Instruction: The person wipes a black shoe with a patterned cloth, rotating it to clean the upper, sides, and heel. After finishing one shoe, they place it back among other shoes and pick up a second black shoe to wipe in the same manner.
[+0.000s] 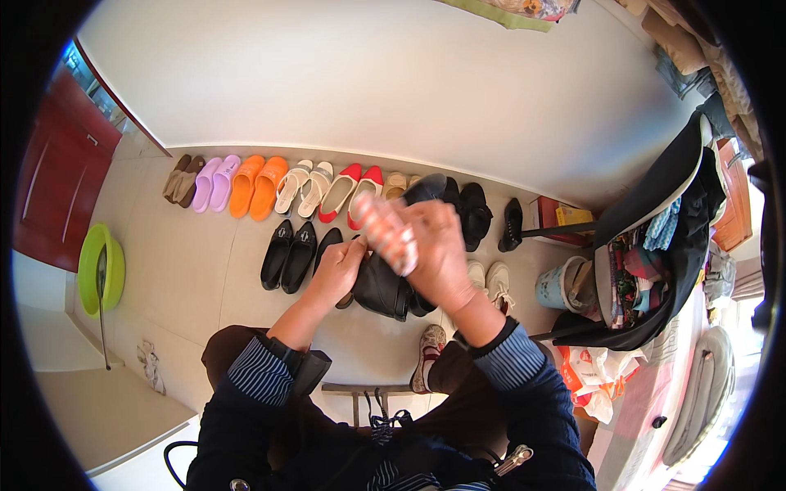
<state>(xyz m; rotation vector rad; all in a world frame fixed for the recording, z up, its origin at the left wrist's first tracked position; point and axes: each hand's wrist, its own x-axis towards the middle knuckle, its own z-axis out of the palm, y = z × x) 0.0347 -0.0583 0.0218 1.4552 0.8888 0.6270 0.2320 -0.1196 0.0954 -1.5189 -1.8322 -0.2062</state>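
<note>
My right hand (433, 251) grips a blurred orange-and-white checked cloth (390, 236), folded into a thick pad. It is raised over a black leather boot (381, 285) in front of my knees. My left hand (338, 270) has its thumb and fingers pinched together at the boot's upper left edge; the exact hold is partly hidden by the cloth. Just left of the boot stands a pair of black pointed flats (288, 255) with metal buckles. White lace-up sneakers (497, 282) sit to the right, partly behind my right wrist.
Along the wall run lilac slides (215, 184), orange slides (258, 187), strappy sandals (304, 187), red-toed flats (350, 190) and black shoes (476, 212). A green basin (116, 276) stands left. Right are a blue bin (549, 285), a black fabric holder with clothes (688, 294) and plastic bags (592, 374).
</note>
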